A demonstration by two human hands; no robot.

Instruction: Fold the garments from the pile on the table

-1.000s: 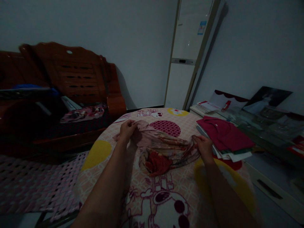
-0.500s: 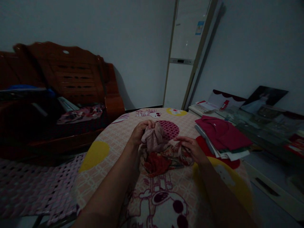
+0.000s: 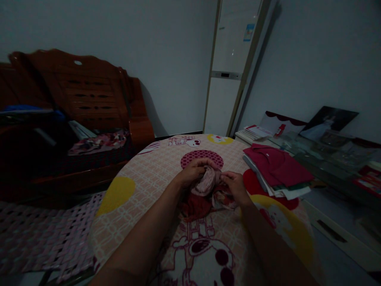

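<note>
A bunched pale pink cloth (image 3: 207,182) is between my two hands above the round table. My left hand (image 3: 195,171) curls over its upper left side, fingers wrapped round it. At its right edge, my right hand (image 3: 233,183) pinches the fabric between thumb and fingers. Below it, a red and floral part of cloth (image 3: 195,206) hangs down and rests on the patterned tablecloth (image 3: 149,171). Whether the pink and floral parts are one piece, I cannot tell.
Folded clothes with a magenta one (image 3: 276,165) on top lie at the table's right. A glass-topped cabinet (image 3: 321,159) stands beyond. At left are a wooden sofa (image 3: 89,95) and a woven pink seat (image 3: 50,234); a tall white appliance (image 3: 222,103) stands behind.
My left hand has moved right, closer to my right hand. The pink cloth has shifted right and is bunched more tightly, and the floral part is gathered in. The view has shifted slightly.
</note>
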